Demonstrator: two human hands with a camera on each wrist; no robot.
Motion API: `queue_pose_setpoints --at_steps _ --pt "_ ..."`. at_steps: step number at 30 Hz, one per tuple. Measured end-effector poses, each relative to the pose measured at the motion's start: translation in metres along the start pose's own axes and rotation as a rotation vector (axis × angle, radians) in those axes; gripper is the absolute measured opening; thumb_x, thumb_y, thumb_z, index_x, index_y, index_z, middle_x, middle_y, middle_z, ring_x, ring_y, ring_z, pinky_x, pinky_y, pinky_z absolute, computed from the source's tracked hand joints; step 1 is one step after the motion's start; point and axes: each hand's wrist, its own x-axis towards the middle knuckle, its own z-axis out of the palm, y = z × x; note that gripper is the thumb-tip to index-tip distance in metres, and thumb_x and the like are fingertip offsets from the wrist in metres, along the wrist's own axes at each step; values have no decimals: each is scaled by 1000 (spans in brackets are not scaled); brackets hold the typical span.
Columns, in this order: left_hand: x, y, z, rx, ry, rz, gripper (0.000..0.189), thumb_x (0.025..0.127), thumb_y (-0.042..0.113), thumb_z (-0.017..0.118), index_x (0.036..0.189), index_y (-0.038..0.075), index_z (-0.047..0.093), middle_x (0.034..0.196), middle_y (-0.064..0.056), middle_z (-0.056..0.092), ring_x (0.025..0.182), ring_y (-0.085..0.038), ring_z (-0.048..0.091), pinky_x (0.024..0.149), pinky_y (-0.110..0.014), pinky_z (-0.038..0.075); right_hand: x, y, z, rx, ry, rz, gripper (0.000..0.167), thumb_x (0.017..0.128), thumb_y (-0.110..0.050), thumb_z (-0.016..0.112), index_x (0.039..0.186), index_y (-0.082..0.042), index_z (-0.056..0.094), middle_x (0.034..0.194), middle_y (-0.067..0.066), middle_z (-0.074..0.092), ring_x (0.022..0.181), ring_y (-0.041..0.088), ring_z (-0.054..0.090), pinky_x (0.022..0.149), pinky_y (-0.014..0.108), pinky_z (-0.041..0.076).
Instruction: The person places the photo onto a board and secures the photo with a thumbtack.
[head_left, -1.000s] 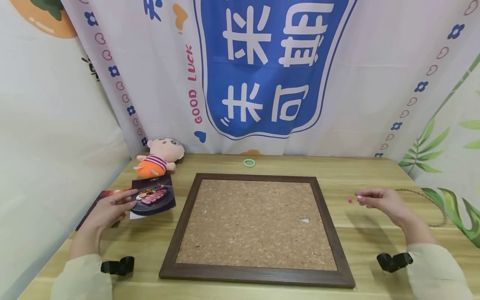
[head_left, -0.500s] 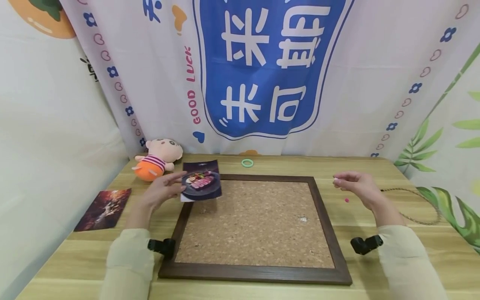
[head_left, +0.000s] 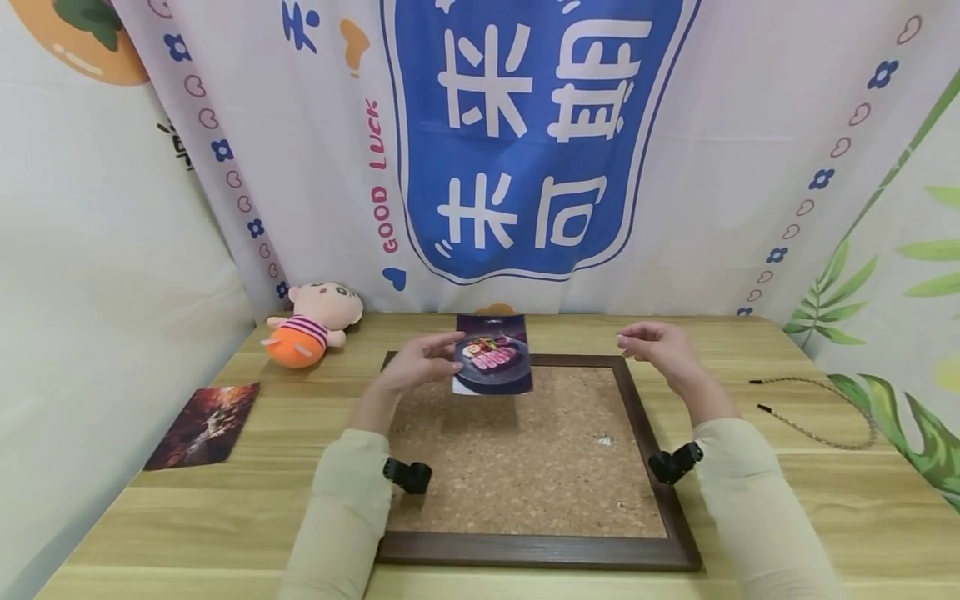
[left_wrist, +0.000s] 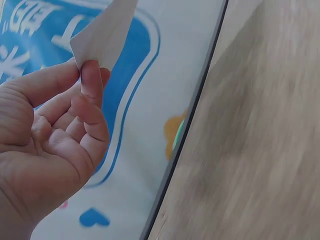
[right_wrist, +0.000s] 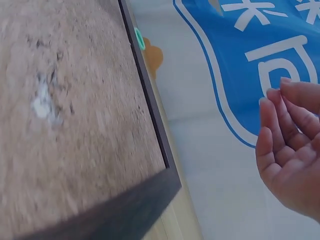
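Your left hand is near the centre of the frame in the head view, its grip pinching the left edge of a food photo print between thumb and fingers. The print shows sliced meat on a dark plate; you hold it picture side toward the head camera, over the upper part of the corkboard and apart from it, with a shadow on the cork below. In the left wrist view, your fingers pinch one corner of the print, its pale back turned to that camera at the upper left.

Your right hand is raised just beyond the board's upper right corner, thumb and fingertips brought together; a tiny pale item shows at the tips, too small to name.

The corkboard lies flat on the bench, with a dark brown frame and a worn white patch on its right side. A second photo print, dark and reddish, lies at the left of the frame; above it you have a plush doll in orange shorts. A braided cord with black ends curves at the right. The left wrist view shows part of a green ring past the board's edge.
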Motion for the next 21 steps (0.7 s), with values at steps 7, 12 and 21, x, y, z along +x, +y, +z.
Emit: queue_pose_setpoints --at_steps 7,12,21 --pt "20 6 47 -56 -19 -13 51 76 5 63 125 12 48 108 -12 55 82 -18 56 73 -40 44 14 -3 14 40 75 0 30 83 -14 57 102 10 55 77 -1 58 71 13 58 64 22 46" --pt "30 5 76 -102 -47 -12 53 75 1 63 125 9 47 109 -13 53 83 -19 56 69 -34 46 18 0 19 52 108 -17 31 83 -14 57 101 11 55 76 -1 58 74 20 58 62 23 46" --pt "43 -7 118 -83 -29 -50 52 72 -4 65 121 6 50 100 -10 54 76 -18 57 64 -31 47 18 11 28 88 165 -34 28 82 -9 58 99 13 55 73 -1 58 65 8 56 66 32 46"
